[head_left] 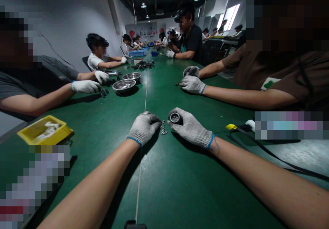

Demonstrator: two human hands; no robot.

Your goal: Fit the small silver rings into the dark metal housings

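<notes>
Small metal rings [162,128]: loose on green table [180,188], between hands.
Left hand [144,128]: fingers curled beside rings; any grip cannot be told.
Right hand [190,126]: clasping black cylindrical cup [175,118].
Wall banner [144,31]: far, dark lettering, too small to read.

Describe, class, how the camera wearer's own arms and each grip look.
The left grip and right grip wear matching pale grey knitted gloves with ribbed cuffs edged in blue. Loose blue threads trail from the right cuff. Both forearms are bare, with no sleeves in view.
</notes>
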